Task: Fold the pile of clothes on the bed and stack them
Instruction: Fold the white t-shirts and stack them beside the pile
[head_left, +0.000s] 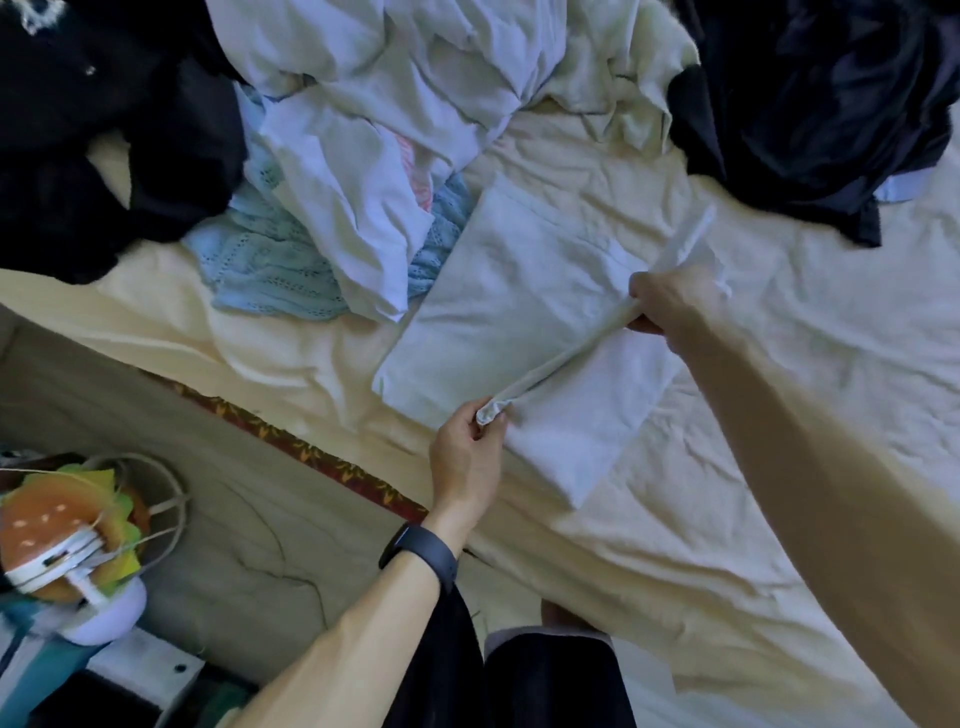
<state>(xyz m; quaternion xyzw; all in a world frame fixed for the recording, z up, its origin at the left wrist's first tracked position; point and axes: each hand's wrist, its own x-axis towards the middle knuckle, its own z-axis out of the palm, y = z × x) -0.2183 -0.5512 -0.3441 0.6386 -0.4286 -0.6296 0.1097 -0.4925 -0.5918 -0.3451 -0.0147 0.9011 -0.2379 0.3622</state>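
Nearest: a band (421, 553) is sitting on the left wrist. The left hand (470, 441) is pinching the near corner of the white cloth (498, 312), fingers bunched round a small wad of fabric. The cloth is lying mostly flat on the bed (779, 415), close to its front edge, looking already folded into a long panel.

A raised edge is running taut as a ridge from the left hand up to the right hand (670, 301), which is gripping it further along, fingers curled round the fabric. A loose end is trailing past that hand toward the far side.

Judgement: a lengthwise fold is being carried across.
- Both hands should be pulling evenly so the ridge stays straight.
- They should travel together and set the edge down on the opposite edge, corners matching.
- The near corner is looking bunched, so spreading it before letting go would avoid a lump.
- Then smooth from the middle outward.

Further off: the pile (389, 130) of pale pieces is lying just beyond the cloth, with a blue knit (270, 265) partly under it. Dark heaps are sitting far left (104, 130) and far right (805, 93). Most of the task appears to lie ahead.
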